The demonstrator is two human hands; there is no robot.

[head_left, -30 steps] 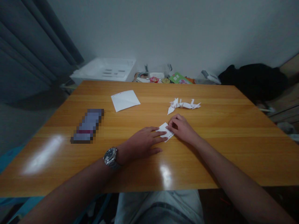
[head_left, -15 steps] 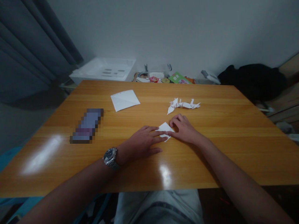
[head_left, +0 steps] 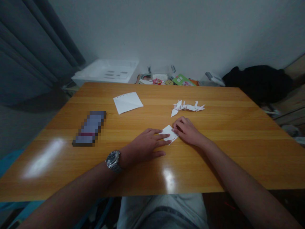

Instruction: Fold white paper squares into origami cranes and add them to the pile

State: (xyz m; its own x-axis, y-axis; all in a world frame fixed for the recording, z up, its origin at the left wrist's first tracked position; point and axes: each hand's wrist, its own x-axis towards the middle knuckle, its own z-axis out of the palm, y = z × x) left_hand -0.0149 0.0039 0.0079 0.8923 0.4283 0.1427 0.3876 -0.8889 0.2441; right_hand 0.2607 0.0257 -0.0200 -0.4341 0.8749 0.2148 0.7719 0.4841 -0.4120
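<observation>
So, how do the hands sit?

The left hand (head_left: 145, 143), with a watch (head_left: 113, 161), lies spread, fingertips on a small paper square (head_left: 169, 134). The right hand (head_left: 187, 131) curls against its far corner; pinching or not, I can't tell.

And beyond?

A folded paper figure (head_left: 187, 107), and a loose sheet (head_left: 128, 102) upper left on the table (head_left: 214, 159).

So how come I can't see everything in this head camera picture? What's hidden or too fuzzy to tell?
In the head view:
- Small paper: the left hand and right hand cover part of it.
- Long thing on the table: blurred into blocks, so what it is can't be told.
- Little things behind the table: too small to tell apart, and the table hides their lower parts.
- Watch: too small to read.
</observation>
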